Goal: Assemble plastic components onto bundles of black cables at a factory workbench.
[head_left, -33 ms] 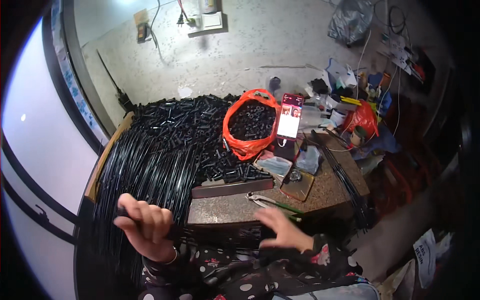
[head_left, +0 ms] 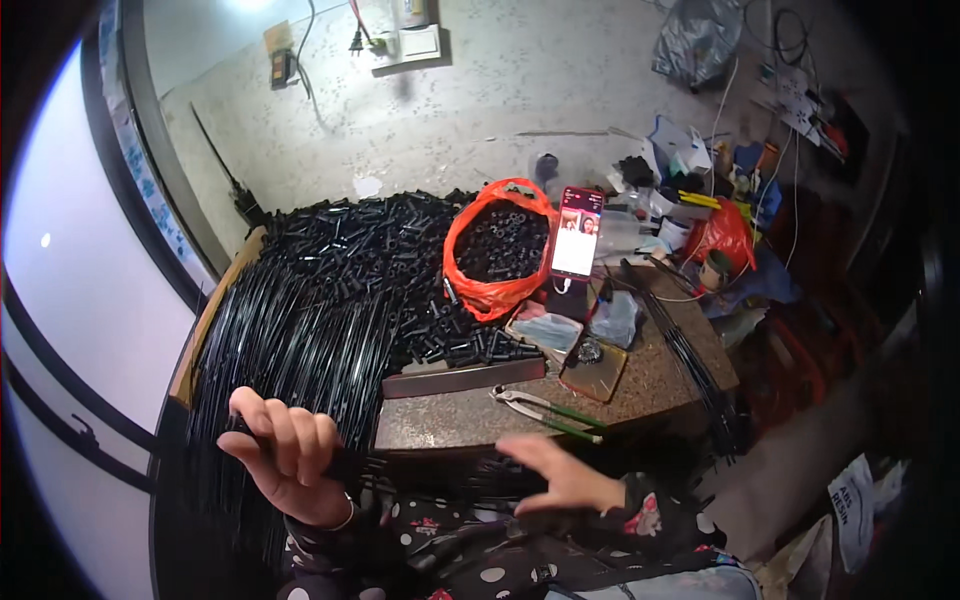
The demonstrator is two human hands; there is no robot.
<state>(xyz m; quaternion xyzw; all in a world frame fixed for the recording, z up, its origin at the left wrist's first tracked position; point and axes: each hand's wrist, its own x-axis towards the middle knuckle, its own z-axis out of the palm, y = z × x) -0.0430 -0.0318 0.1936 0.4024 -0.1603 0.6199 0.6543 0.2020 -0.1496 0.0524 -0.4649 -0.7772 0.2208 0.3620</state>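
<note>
My left hand [head_left: 285, 455] is raised over the near end of a spread of long thin black rods [head_left: 300, 325]. Its fingers curl toward the thumb around something small and dark, too unclear to make out. Over the table's front edge, my right hand [head_left: 568, 477] is slightly blurred, fingers stretched out and thumb apart, with nothing visible in it. Beyond it, end-cutting pliers [head_left: 545, 410] with green handles lie on the speckled tabletop [head_left: 430, 422]. Short black tubular pieces [head_left: 350, 235] form a heap behind the rods.
An orange-red plastic bag [head_left: 490, 298] holds small black rings. Beside it a lit phone [head_left: 577, 235] stands upright. A metal bar [head_left: 465, 378] borders the heap. More black rods [head_left: 685, 350] lie at the right edge, near a cluttered corner with a red bag [head_left: 727, 235]. A door [head_left: 75, 250] stands left.
My right hand has shifted slightly left and down. My left hand has moved slightly left, its thumb and forefinger a little further apart. The pliers' handles show more fully.
</note>
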